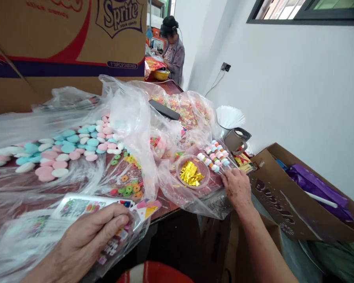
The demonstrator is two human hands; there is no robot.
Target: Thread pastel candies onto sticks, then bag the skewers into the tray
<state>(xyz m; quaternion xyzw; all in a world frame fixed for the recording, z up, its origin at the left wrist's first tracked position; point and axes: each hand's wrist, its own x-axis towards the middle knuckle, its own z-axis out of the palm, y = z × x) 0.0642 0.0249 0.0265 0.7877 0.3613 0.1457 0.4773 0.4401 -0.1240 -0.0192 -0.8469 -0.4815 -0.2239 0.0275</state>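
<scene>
My left hand (90, 239) is closed on a stack of clear printed packaging bags (76, 206) at the near edge of the table, thumb on top. My right hand (237, 186) reaches forward, its fingers curled at the sticks of several candy skewers (215, 155) threaded with pink, white and blue pieces. A round clear tub of gold twist ties (191, 173) sits just left of that hand.
Pink, blue and white candies (70, 147) and ring gummies (126, 186) lie on plastic sheets. Big cardboard cartons (65, 43) stand behind. An open box with purple material (312, 188) is at right. Another person (174, 51) works at the far end.
</scene>
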